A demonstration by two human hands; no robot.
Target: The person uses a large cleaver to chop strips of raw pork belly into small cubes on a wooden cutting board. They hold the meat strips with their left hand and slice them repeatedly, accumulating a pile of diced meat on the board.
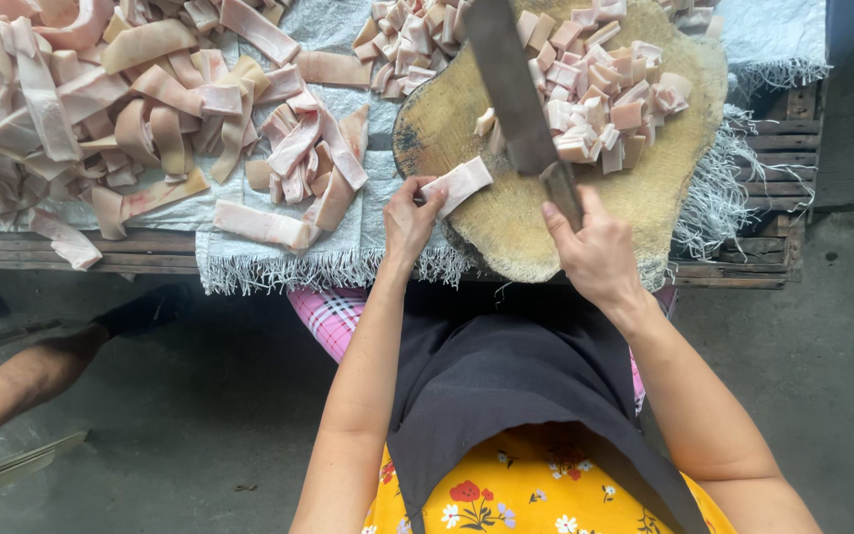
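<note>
Left hand (409, 220) pinches pork strip (458, 185) at block's (506, 232) 8 o'clock | right hand (595, 252) clenches raised cleaver (518, 94) | best: fingertips curled back, short even cuts

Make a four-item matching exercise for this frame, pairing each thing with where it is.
Things:
1. cleaver
2. meat strip
3. cut pieces
4. uncut strips

Places:
A. piled on the far side of the chopping block
B. heaped on the cloth, left of the block
C. in the right hand, blade over the block
D. pinched by the left hand at the block's edge

Pairs: 1-C, 2-D, 3-A, 4-B
</note>
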